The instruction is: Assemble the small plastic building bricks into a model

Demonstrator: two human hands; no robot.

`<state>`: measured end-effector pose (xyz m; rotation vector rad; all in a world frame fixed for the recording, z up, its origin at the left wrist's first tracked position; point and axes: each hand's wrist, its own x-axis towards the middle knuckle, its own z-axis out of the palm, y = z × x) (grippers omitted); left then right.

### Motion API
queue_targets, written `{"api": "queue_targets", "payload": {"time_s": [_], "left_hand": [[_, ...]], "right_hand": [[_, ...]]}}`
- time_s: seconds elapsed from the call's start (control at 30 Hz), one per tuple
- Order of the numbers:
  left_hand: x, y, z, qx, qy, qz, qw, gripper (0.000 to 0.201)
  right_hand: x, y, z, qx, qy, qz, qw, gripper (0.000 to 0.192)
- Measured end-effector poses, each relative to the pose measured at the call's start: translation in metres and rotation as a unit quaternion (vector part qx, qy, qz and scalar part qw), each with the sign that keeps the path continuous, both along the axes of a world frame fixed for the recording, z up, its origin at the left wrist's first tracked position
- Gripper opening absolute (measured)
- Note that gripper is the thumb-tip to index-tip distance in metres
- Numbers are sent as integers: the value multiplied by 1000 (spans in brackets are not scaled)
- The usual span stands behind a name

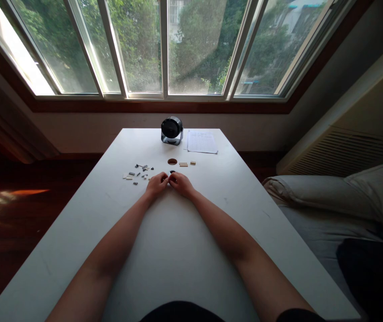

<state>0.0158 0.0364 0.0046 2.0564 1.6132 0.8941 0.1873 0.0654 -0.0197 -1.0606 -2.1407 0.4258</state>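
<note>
My left hand [158, 181] and my right hand [181, 183] meet over the middle of the table, fingertips almost touching. Both have their fingers closed around a small dark-and-light building-block piece [172, 171], which shows just beyond the fingertips. Its lower part is hidden by the fingers. To the left of my left hand lie several loose small parts, among them grey blocks [131, 173] and white blocks [129, 179]. Beyond my right hand are a tan studded block row [183, 164] and a shorter tan block [193, 163].
The white table [178, 250] has a round hole [172, 162] just beyond my hands. A small black fan-like device [171, 130] on a stand and printed sheets [202, 141] occupy the far end. A cushioned seat [325, 223] borders the right side; windows are ahead.
</note>
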Motion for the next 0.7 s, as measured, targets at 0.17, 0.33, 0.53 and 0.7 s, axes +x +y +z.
{"api": "queue_targets", "payload": {"time_s": [0.17,0.33,0.53,0.7], "left_hand": [[1,0,0,3,3,3,1000,20],[1,0,-1,-1,5,5,1000,21],[1,-1,1,-3,2,7,1000,20],[1,-2,2,-7,-1,10,1000,20]], "right_hand": [[0,-2,2,-8,-1,-6,1000,4],[0,-4,6,-18,0,-7,1000,4],[0,-6,8,-21,2,-7,1000,4],[0,-7,9,-26,3,-11,1000,4]]}}
